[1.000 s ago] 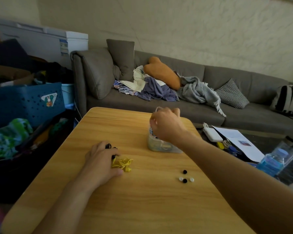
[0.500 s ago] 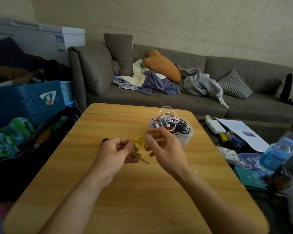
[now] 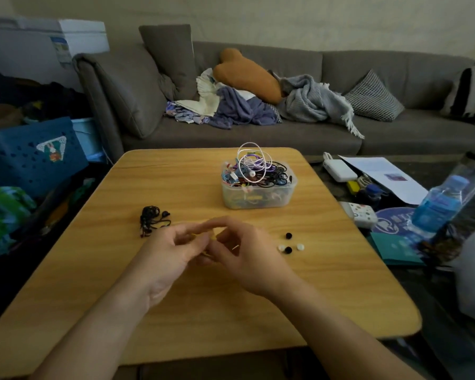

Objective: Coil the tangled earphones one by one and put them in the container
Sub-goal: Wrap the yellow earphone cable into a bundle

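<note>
Table [image 3: 231, 311]; yellow earphones [image 3: 213, 237] hand-hidden.

Dim, soft light; edges bowed; hands slightly motion-blurred.

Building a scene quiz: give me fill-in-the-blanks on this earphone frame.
1. The clear container on the table holds coiled ____.
2. The earphones lying loose by the left hand are ____.
3. Near the right hand lie ____ small ear tips.
4. Both hands work a ____ cord.

Answers: earphones; black; four; yellow
</note>
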`<action>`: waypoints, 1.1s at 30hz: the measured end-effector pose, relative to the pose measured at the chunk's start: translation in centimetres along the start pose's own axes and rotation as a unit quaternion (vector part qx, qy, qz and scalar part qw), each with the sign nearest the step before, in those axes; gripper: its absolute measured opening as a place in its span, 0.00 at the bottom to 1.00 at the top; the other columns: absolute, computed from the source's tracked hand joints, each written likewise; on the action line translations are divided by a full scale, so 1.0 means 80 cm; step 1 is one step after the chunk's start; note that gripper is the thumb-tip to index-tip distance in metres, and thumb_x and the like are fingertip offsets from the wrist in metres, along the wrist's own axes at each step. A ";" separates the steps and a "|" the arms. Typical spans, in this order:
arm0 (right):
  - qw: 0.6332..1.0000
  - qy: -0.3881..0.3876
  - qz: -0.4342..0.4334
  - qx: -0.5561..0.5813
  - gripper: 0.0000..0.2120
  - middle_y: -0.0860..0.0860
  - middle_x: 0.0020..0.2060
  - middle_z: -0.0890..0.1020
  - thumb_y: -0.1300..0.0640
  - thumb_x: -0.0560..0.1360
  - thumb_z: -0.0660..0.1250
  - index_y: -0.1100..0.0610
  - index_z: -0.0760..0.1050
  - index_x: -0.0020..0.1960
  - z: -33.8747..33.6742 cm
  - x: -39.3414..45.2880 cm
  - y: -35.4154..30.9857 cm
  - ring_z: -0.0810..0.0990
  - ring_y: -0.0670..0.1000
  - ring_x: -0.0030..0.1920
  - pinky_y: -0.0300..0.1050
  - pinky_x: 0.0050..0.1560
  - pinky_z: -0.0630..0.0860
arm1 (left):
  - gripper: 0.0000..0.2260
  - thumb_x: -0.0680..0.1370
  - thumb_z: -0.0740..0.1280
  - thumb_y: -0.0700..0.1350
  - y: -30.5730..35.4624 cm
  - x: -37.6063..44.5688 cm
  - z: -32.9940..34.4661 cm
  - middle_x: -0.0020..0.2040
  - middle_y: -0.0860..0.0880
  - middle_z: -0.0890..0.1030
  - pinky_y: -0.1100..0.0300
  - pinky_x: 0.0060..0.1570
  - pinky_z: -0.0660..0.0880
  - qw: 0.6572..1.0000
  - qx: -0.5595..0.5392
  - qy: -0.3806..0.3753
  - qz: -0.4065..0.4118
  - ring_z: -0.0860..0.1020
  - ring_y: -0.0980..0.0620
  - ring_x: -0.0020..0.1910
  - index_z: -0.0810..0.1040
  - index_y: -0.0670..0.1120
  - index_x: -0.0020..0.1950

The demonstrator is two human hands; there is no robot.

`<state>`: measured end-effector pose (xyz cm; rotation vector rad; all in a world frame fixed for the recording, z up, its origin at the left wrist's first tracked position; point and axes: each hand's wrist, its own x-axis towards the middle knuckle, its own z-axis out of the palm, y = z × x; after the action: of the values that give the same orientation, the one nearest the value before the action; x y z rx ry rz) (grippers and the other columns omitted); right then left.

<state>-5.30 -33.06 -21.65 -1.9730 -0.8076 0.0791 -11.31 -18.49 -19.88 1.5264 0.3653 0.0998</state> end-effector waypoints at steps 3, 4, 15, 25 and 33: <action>0.997 -0.021 -0.043 -0.054 0.11 0.48 0.38 0.84 0.59 0.77 0.67 0.49 0.80 0.58 -0.003 0.001 -0.003 0.81 0.46 0.36 0.43 0.40 0.78 | 0.07 0.73 0.71 0.38 -0.008 0.005 -0.003 0.43 0.39 0.82 0.63 0.31 0.74 0.999 0.023 0.025 0.011 0.77 0.48 0.34 0.82 0.42 0.51; 0.998 -0.020 -0.035 -0.051 0.10 0.48 0.37 0.84 0.59 0.76 0.68 0.50 0.81 0.57 -0.005 0.002 -0.003 0.81 0.46 0.35 0.43 0.39 0.79 | 0.09 0.70 0.73 0.41 -0.009 0.006 -0.003 0.41 0.39 0.81 0.63 0.29 0.72 1.000 0.017 0.025 0.008 0.75 0.47 0.33 0.81 0.41 0.50; 0.972 -0.052 0.089 0.211 0.08 0.59 0.37 0.86 0.57 0.76 0.72 0.61 0.80 0.51 -0.017 -0.003 -0.007 0.82 0.55 0.33 0.45 0.32 0.78 | 0.20 0.74 0.62 0.63 0.000 -0.004 0.004 0.36 0.50 0.82 0.60 0.28 0.67 0.992 0.124 0.005 -0.012 0.73 0.50 0.25 0.79 0.46 0.48; 0.945 -0.022 0.187 0.269 0.08 0.52 0.27 0.77 0.55 0.76 0.72 0.60 0.77 0.45 -0.029 0.002 -0.006 0.69 0.47 0.25 0.38 0.25 0.64 | 0.09 0.75 0.69 0.47 -0.004 -0.008 0.005 0.43 0.45 0.85 0.58 0.46 0.77 0.989 0.128 -0.057 0.055 0.82 0.50 0.44 0.82 0.44 0.50; 0.923 -0.027 0.204 0.324 0.17 0.54 0.29 0.79 0.52 0.69 0.76 0.64 0.76 0.47 -0.031 -0.001 -0.004 0.73 0.48 0.26 0.39 0.26 0.70 | 0.08 0.75 0.70 0.38 -0.007 -0.005 0.016 0.45 0.47 0.86 0.62 0.46 0.80 0.985 0.090 0.003 0.145 0.84 0.52 0.45 0.82 0.44 0.54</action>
<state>-4.60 -34.91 -20.09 -1.4698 -0.3203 0.5765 -11.39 -19.88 -20.34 1.7522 0.1570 0.3079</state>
